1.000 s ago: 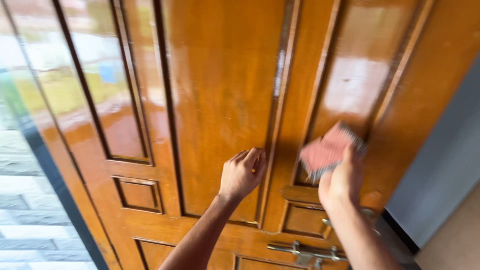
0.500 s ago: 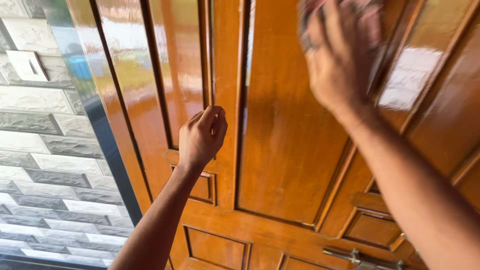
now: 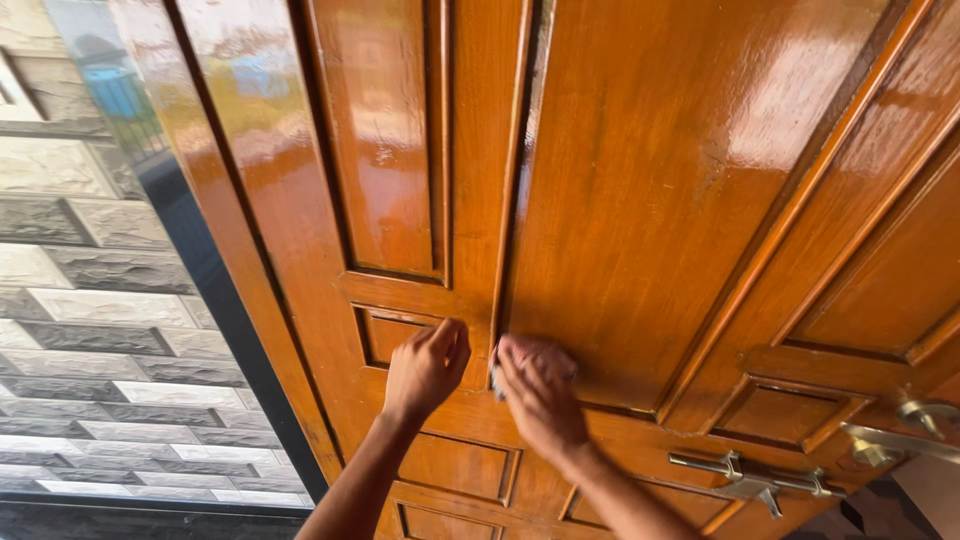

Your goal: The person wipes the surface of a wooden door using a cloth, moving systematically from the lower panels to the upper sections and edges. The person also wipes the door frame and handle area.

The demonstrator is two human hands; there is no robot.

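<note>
With the left hand (image 3: pixel 425 368) loosely curled, empty, its fingers braced on the glossy door (image 3: pixel 640 200), and the right hand (image 3: pixel 538 388) closed over a pink cloth (image 3: pixel 497 378) pressed just beside them, those fingers may get rubbed or slip off the slick varnish.

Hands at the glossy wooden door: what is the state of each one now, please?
Left hand: loosely curled, fingertips on the glossy orange-brown wooden door, holding nothing visible.
Right hand: pressed on the door over a mostly hidden cloth.
</note>
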